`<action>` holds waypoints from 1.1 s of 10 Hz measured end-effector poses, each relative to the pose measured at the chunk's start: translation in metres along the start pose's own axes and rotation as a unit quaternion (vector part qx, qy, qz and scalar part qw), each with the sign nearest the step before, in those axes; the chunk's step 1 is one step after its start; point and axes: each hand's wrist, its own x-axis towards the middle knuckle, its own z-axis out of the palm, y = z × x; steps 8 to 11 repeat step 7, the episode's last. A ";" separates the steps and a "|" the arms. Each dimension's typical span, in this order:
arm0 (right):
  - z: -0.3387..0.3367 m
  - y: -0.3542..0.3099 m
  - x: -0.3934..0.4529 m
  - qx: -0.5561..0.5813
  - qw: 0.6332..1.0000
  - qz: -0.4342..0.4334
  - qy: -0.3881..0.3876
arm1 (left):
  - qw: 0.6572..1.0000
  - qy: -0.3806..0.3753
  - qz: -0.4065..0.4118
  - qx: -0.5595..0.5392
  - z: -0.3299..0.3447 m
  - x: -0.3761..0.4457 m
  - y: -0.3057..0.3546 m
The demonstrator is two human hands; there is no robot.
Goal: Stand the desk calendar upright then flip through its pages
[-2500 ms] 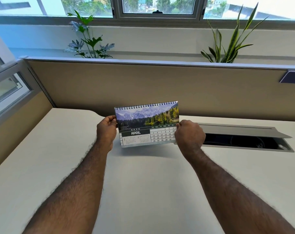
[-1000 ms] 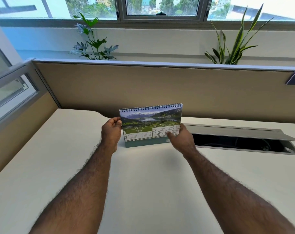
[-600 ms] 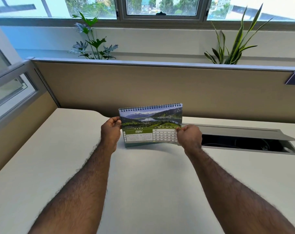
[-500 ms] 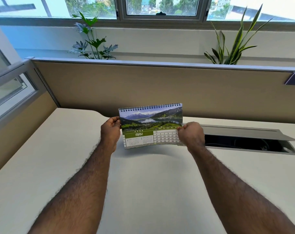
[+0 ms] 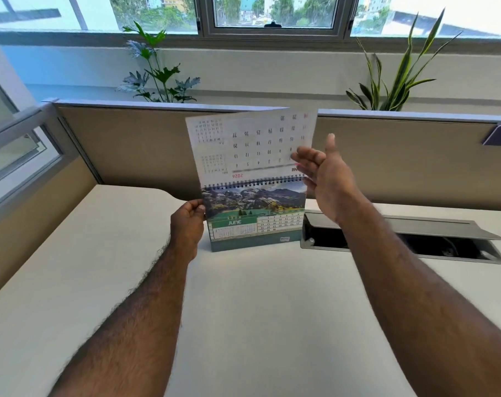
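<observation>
Left grip [image 5: 187, 222] is pinched on the left edge of the calendar [image 5: 255, 217], thumb in front at the photo's side. Right grip [image 5: 326, 174] is spread, palm turned toward the lifted page [image 5: 252, 147], fingers loose; their tips lie against that page's lower right corner, though I cannot tell whether they press it or only touch.

The calendar stands upright on the worktop [image 5: 258, 296], between my two grips and a little beyond them, its green base on the surface. Its facing leaf shows a mountain lake and the word JUNE. The one lifted page stands up above the spiral binding [image 5: 252, 183], its back toward me with the printed dates upside down.

I count one calendar, one page in the air, two hands. Just right of the calendar is one open cable tray [image 5: 401, 242] set into the worktop. Behind the partition [image 5: 129, 144] stand two plants, one left [image 5: 157, 70] and one right [image 5: 395, 78].
</observation>
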 end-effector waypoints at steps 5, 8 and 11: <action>-0.001 0.038 0.014 -0.434 0.899 -0.059 0.013 | 1.000 0.006 0.005 0.002 0.002 0.000 0.000; -0.002 0.047 -0.002 -0.430 0.897 -0.084 0.069 | 0.999 0.034 -0.004 0.020 -0.002 -0.014 0.006; -0.002 0.047 -0.002 -0.430 0.897 -0.084 0.069 | 0.999 0.034 -0.004 0.020 -0.002 -0.014 0.006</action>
